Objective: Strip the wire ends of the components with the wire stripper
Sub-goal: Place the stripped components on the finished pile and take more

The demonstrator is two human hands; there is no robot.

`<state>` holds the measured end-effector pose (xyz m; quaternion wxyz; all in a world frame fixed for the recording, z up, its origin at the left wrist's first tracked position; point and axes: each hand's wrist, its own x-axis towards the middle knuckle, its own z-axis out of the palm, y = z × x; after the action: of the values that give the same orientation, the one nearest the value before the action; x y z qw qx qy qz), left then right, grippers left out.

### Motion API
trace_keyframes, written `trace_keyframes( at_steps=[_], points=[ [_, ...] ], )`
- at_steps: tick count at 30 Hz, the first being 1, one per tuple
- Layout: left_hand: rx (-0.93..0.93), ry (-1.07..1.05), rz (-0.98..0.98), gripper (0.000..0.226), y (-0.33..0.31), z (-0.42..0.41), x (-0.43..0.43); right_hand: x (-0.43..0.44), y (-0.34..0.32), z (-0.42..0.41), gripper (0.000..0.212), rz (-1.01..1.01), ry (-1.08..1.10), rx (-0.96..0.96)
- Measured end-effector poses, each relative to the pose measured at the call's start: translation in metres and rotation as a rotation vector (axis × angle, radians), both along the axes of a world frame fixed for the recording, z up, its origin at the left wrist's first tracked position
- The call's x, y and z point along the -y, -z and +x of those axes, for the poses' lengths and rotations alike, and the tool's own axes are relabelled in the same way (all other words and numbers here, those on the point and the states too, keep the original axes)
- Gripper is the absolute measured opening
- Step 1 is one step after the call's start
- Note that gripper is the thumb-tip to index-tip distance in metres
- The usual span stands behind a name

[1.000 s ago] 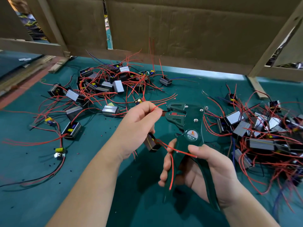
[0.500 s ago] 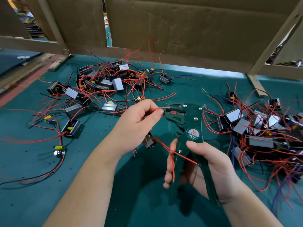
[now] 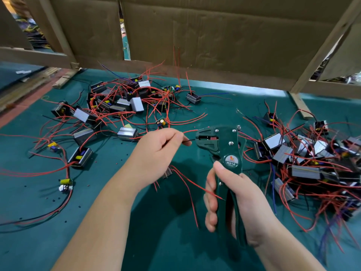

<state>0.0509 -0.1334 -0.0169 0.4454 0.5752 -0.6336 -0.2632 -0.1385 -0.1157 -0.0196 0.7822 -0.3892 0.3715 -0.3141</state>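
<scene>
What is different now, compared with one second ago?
The left hand, pinching a red wire and a dark wire end, has drawn slightly back from the wire stripper. The dark end now points at its mouth across a gap, where the red wire ran in before. The right hand grips the handles as before; the heaps of components lie unmoved.

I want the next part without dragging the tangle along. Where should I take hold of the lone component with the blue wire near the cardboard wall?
Probably by its boxy case, pinched across the long flat sides from above. It lies apart from the left pile, and its blue wire trails right, so leads stay free.
</scene>
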Motion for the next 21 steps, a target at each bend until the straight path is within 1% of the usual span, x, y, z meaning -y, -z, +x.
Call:
trace_keyframes(
  at_steps=[2,4,8,11,13,15,17,19,21],
  points=[
    [0.007,-0.011,0.009,0.028,0.0,-0.001,0.0,0.001,0.002,-0.002,0.043,-0.009,-0.04,0.043],
    [-0.009,-0.01,0.006,0.029,0.0,0.0,0.0,0.003,0.003,-0.002,0.037,-0.029,-0.088,0.13],
    [-0.031,-0.011,-0.007,0.029,-0.001,0.002,0.0,0.003,0.005,-0.001,0.04,-0.089,-0.092,0.225],
    [-0.043,-0.008,-0.005,0.03,-0.001,0.001,0.001,0.005,0.006,0.001,0.056,-0.035,-0.005,0.306],
    [-0.071,0.01,0.019,0.028,0.0,0.0,0.0,0.008,0.005,-0.001,0.061,-0.006,0.088,0.374],
    [-0.155,0.044,0.054,0.028,0.0,-0.001,0.0,0.013,0.002,-0.006,0.061,-0.01,0.163,0.425],
    [-0.287,0.081,0.088,0.03,-0.001,-0.003,0.0,0.018,-0.002,-0.011,0.058,-0.021,0.207,0.434],
    [-0.497,0.156,0.116,0.032,-0.005,-0.007,-0.002,0.02,-0.005,-0.014,0.054,-0.026,0.222,0.413],
    [-0.713,0.259,0.138,0.026,-0.008,-0.013,-0.004,0.021,-0.007,-0.015,0.048,-0.011,0.191,0.41]
  ],
)
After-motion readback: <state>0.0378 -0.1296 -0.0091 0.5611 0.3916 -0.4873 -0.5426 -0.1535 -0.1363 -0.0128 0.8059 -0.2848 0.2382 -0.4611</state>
